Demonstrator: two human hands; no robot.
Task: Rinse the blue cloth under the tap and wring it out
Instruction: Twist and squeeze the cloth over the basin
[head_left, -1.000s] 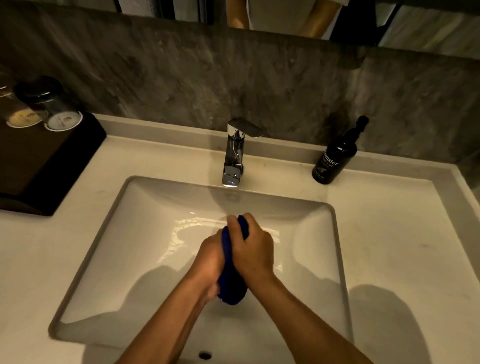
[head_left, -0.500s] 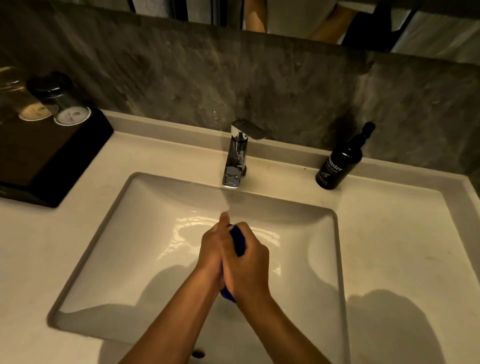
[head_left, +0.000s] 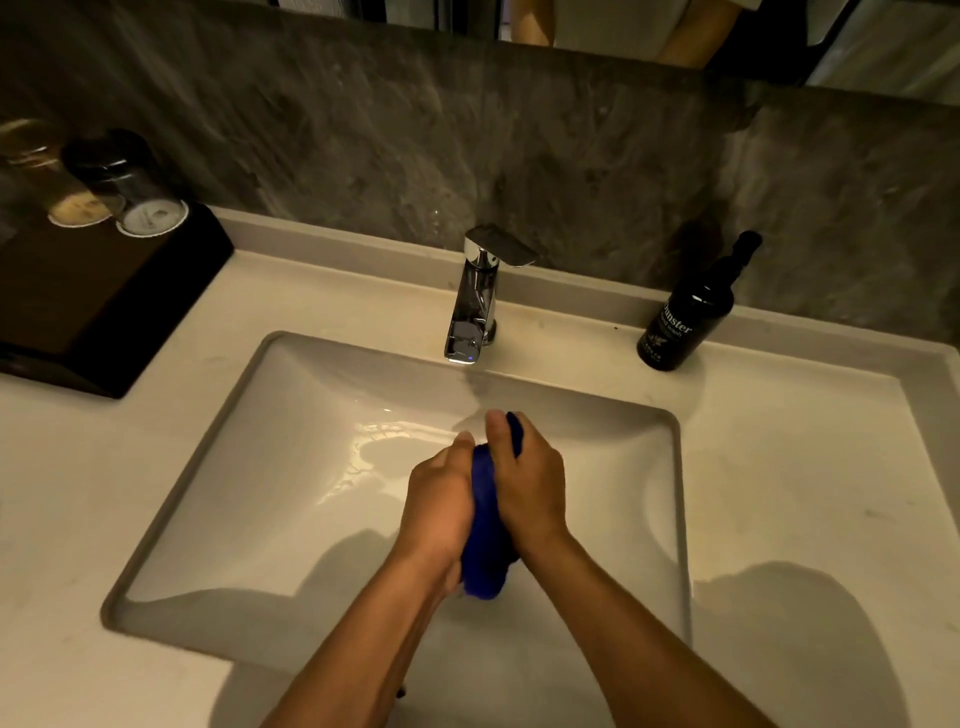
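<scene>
Your left hand (head_left: 439, 499) and right hand (head_left: 530, 486) press together over the middle of the sink (head_left: 218, 452), fingers (head_left: 496, 431) of both clamped on the one blue cloth (head_left: 485, 545), which is bunched into a roll between your palms, its lower end sticking out toward 6 o'clock. One tap (head_left: 475, 299) stands at 12 o'clock, well apart from your hands. The basin is open toward 9 and 3 o'clock. On the counter (head_left: 805, 493): one dark bottle (head_left: 685, 317) at 2 o'clock, one dark tray (head_left: 88, 306) with two upturned glasses (head_left: 132, 189) at 10 o'clock.
</scene>
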